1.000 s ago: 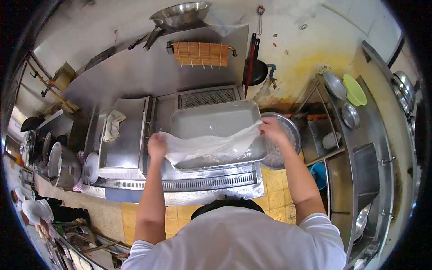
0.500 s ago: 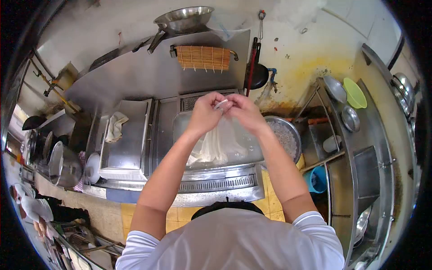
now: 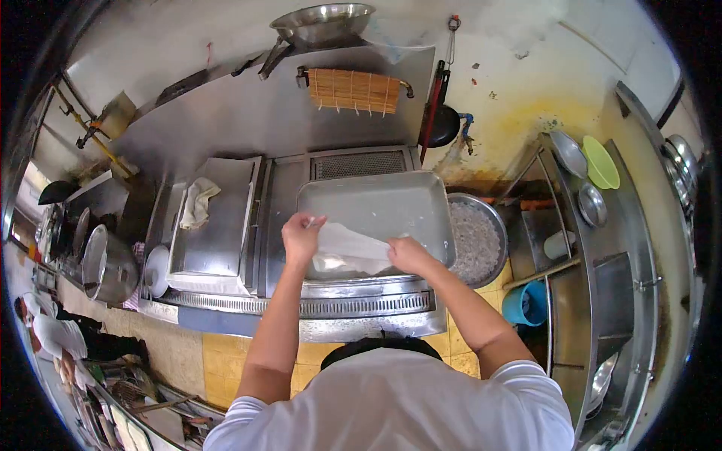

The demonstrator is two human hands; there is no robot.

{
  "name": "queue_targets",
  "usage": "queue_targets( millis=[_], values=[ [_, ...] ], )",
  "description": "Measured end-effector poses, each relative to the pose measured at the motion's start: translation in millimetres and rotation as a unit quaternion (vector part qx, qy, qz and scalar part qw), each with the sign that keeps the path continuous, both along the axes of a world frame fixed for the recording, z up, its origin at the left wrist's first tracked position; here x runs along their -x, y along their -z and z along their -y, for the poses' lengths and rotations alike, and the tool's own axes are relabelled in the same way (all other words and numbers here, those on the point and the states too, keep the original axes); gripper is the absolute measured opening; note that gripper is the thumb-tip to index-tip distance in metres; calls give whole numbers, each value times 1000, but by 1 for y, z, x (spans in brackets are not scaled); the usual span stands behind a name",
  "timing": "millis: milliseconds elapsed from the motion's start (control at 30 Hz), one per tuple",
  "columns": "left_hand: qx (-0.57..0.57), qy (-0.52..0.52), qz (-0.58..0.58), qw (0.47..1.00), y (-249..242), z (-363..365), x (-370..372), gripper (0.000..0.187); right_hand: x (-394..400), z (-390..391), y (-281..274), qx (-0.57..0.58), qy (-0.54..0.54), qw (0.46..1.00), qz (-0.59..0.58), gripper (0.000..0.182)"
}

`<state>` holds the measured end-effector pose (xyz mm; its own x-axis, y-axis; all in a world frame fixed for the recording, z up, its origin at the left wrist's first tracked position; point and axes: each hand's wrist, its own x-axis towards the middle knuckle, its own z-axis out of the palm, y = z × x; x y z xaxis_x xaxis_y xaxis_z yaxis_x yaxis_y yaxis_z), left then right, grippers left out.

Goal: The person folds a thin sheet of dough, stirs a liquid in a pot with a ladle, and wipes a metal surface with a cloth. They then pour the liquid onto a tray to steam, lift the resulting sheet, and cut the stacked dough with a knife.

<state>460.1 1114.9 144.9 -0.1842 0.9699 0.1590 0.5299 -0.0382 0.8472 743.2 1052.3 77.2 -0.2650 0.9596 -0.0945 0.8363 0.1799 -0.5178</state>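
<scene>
A thin translucent white sheet, folded over, lies low in a large rectangular steel tray on the steel counter. My left hand pinches the sheet's upper left corner. Over the tray's front part, my right hand grips the sheet's right edge. Both hands sit close together above the tray's near half.
A round metal bowl of pale grainy filling stands right of the tray. A covered steel box with a cloth is on the left. A bamboo mat hangs on the back wall. A blue bucket stands on the floor. Another person is at far left.
A second ago the sheet was stretched wide between my hands. Then my hands met high, folding it. Now both hands have dropped and spread slightly, laying the folded sheet in the tray.
</scene>
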Motion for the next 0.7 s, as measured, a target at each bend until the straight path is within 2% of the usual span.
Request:
queue_targets(
  millis=[33, 133, 233, 333, 433, 467, 500, 533, 567, 633, 667, 700],
  values=[
    [36, -32, 0, 999, 11, 1, 8, 39, -6, 1, 11, 7, 2, 999, 50, 24],
    [120, 13, -104, 987, 48, 5, 28, 38, -18, 13, 36, -152, 55, 977, 138, 23],
    [75, 171, -204, 961, 124, 12, 23, 33, -3, 12, 39, -219, 29, 974, 39, 18],
    [124, 249, -140, 950, 131, 15, 10, 30, -17, -5, 66, 36, 29, 992, 119, 20],
    [156, 233, -28, 959, 121, -4, -5, 27, -18, -36, 40, 111, 80, 975, 175, 21],
    [168, 220, 20, 961, 117, -13, -14, 25, -9, -41, 7, 63, 113, 990, 51, 21],
    [103, 213, 34, 971, 85, -12, -28, 21, 5, -44, -26, 15, 142, 987, -74, 24],
    [40, 205, 47, 977, 36, -1, -46, 17, 19, -50, -38, -27, 97, 966, -239, 27],
    [-11, 198, 31, 980, -2, 7, -63, 15, 32, -54, -49, -70, 49, 914, -396, 29],
    [-94, 190, 0, 977, -65, 13, -76, 12, 52, -37, -109, 18, 81, 907, -414, 31],
    [-125, 189, -16, 974, -90, 14, -77, 11, 57, -30, -127, 62, 96, 900, -422, 32],
    [-156, 187, -31, 969, -104, 14, -77, 10, 53, -27, -124, 68, 93, 920, -376, 31]
  ],
)
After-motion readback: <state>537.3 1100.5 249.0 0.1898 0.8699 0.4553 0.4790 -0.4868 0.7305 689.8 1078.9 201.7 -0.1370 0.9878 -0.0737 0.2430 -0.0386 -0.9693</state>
